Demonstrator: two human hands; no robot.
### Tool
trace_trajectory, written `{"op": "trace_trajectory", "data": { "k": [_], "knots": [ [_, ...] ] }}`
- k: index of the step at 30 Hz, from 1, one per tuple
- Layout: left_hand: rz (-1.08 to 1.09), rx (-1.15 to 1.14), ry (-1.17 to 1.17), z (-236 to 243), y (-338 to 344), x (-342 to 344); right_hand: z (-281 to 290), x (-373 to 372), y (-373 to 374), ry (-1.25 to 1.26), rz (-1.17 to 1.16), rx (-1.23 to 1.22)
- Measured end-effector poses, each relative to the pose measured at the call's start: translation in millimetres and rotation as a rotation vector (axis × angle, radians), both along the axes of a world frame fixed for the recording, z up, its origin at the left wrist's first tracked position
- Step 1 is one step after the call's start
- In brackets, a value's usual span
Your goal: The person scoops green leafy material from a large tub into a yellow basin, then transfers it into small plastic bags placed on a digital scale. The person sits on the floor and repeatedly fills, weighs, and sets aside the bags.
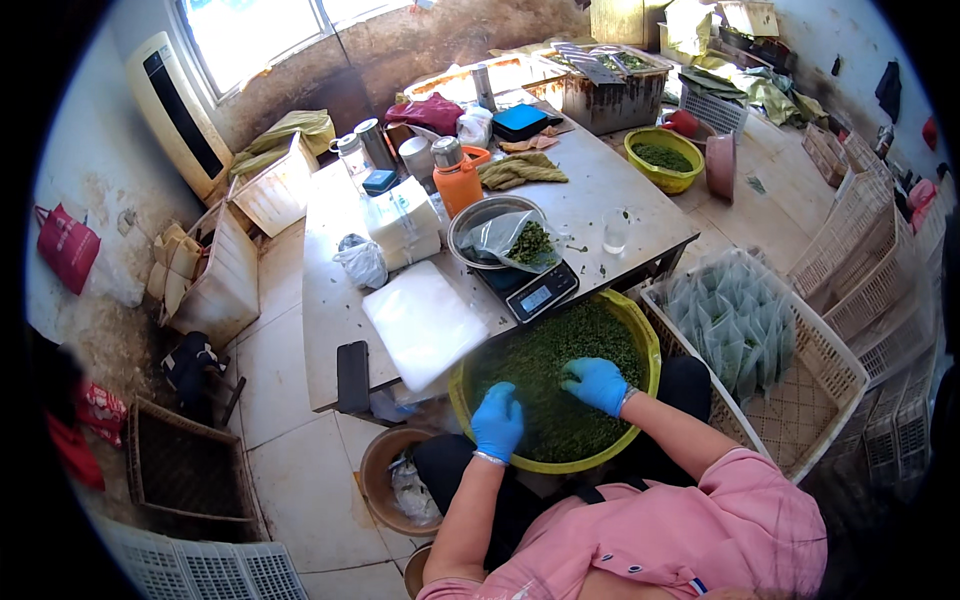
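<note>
Both hands are wearing blue gloves and pressing loosely curled into green leaves point(560, 385) filling a yellow basin point(648, 345) on the lap: left hand point(497, 422) nearer, right hand point(596, 384) mid-heap, neither visibly gripping. Beyond, a scale point(530, 292) on the table point(590, 195) is carrying 1 steel bowl point(478, 222) holding a bag.

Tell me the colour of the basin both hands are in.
Yellow-green basin, filled with dark green leaves; the head view shows it.
</note>
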State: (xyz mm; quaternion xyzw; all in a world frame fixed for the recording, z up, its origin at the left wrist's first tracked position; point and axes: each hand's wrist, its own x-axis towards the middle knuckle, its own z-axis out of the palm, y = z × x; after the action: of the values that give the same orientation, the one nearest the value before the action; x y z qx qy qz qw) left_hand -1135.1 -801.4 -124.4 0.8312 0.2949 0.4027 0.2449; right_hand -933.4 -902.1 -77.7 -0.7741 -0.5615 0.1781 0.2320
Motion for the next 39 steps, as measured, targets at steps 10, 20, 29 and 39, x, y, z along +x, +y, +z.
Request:
{"op": "trace_trajectory", "data": {
  "k": [10,20,29,39],
  "knots": [
    [0.022,-0.070,0.279,3.1,-4.0,31.3,94.7,21.6,31.6,0.030,-0.089,0.565],
    [0.023,-0.049,0.198,-9.9,2.3,32.5,123.1,60.3,138.1,-0.147,0.160,0.688],
    [0.002,-0.049,0.177,-8.8,0.5,35.7,-1.2,21.1,-21.1,-0.394,0.044,-0.186],
    [0.141,0.029,0.111,-0.9,-1.1,5.9,-1.4,20.3,-15.1,-0.174,0.018,0.006]
  ]
}}
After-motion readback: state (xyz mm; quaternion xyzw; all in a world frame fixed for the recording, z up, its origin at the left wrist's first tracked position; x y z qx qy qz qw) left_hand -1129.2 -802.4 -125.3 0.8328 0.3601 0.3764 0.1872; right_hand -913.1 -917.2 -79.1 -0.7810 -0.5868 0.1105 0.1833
